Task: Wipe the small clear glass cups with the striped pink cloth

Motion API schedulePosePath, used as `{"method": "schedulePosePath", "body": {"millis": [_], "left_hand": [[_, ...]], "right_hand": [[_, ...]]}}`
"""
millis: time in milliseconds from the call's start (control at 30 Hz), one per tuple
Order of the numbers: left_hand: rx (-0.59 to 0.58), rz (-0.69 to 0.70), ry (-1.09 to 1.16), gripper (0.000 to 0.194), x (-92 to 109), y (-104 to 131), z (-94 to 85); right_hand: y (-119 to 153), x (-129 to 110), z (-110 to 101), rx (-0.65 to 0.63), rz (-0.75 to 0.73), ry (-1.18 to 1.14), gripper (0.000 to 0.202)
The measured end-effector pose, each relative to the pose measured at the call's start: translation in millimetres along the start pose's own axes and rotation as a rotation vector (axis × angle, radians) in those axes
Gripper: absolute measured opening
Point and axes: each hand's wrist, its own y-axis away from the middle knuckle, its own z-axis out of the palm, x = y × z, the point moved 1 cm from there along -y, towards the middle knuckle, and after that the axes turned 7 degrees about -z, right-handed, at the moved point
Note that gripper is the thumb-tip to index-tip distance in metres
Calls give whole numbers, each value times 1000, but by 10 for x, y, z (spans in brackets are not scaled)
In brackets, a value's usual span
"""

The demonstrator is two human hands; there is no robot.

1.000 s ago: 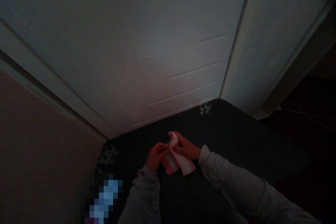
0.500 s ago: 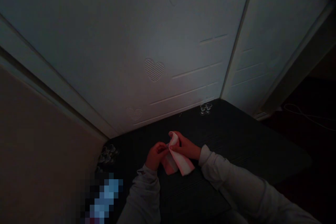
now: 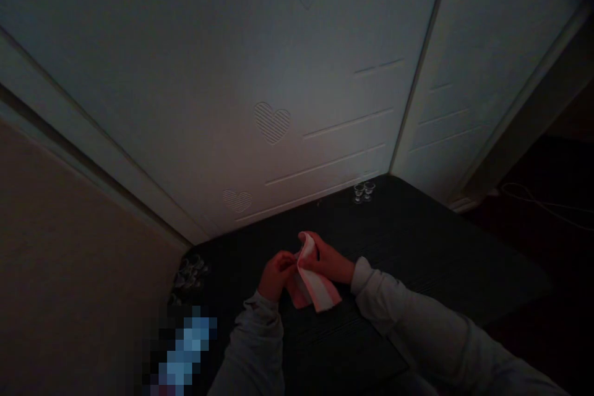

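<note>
A pink-and-white striped cloth (image 3: pixel 320 290) hangs folded between my hands, above the dark tabletop. My right hand (image 3: pixel 331 261) grips its upper part, thumb in front and fingers behind. At the cloth's left edge, my left hand (image 3: pixel 276 273) is closed, its fingertips pinched together against the fold. Something small and pale shows at those fingertips, but dim light and the cloth hide what it is. Two small stemmed glasses (image 3: pixel 364 192) stand at the table's back edge, beyond my right hand. Several more clear glasses (image 3: pixel 190 272) are grouped at the left edge.
The dark table (image 3: pixel 445 260) meets a white panel (image 3: pixel 199 105) with embossed hearts along its back. A blurred-out bright blue patch (image 3: pixel 188 346) lies at the lower left. A pale cable (image 3: pixel 533 198) runs in the dark area at far right.
The cloth's lower corner has swung slightly left. Both hands stay in nearly the same place and hold the same grip.
</note>
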Motion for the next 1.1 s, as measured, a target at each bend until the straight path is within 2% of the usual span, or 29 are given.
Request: {"method": "schedulePosePath", "body": {"millis": [500, 800, 1100], "left_hand": [[-20, -10, 2, 26, 16, 6, 19], [-15, -2, -11, 24, 10, -3, 5], [-3, 1, -39, 20, 55, 23, 26]], "right_hand": [[9, -71, -2, 73, 28, 97, 50], [14, -99, -4, 83, 36, 176, 44], [16, -61, -13, 111, 60, 147, 33]]}}
